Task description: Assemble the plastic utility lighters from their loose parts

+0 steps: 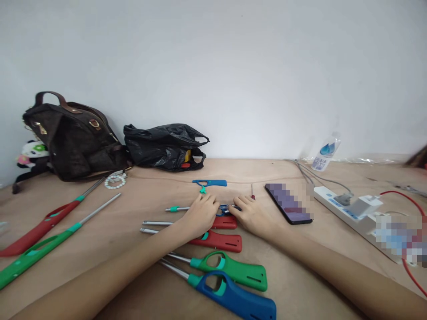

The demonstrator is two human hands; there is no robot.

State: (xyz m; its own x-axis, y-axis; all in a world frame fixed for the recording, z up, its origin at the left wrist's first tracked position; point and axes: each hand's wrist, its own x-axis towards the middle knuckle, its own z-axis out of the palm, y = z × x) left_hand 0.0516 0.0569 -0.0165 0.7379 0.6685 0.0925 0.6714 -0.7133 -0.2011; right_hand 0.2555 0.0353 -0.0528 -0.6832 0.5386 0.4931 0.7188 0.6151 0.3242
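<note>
My left hand (202, 215) is closed over the front part of a blue long-necked gas lighter (223, 210), whose metal tube (182, 209) with a green collar points left. At the lighter's handle end, the fingers of my right hand (249, 214) curl down onto it. My fingers cover much of its body. Just behind lies a separate blue handle shell half (215, 182), with a small green trigger piece (203, 190) in front of it. Two red lighters (220, 241), a green lighter (233, 270) and a blue lighter (240, 297) lie in a row nearer me.
A red lighter (43, 229) and a green lighter (40, 253) lie at left, near a bead bracelet (115, 181). Behind stand a dark bag (76, 142) and a black plastic bag (160, 144). Rightward are a small screwdriver (252, 194), phone (288, 204), power strip (347, 215) and bottle (326, 153).
</note>
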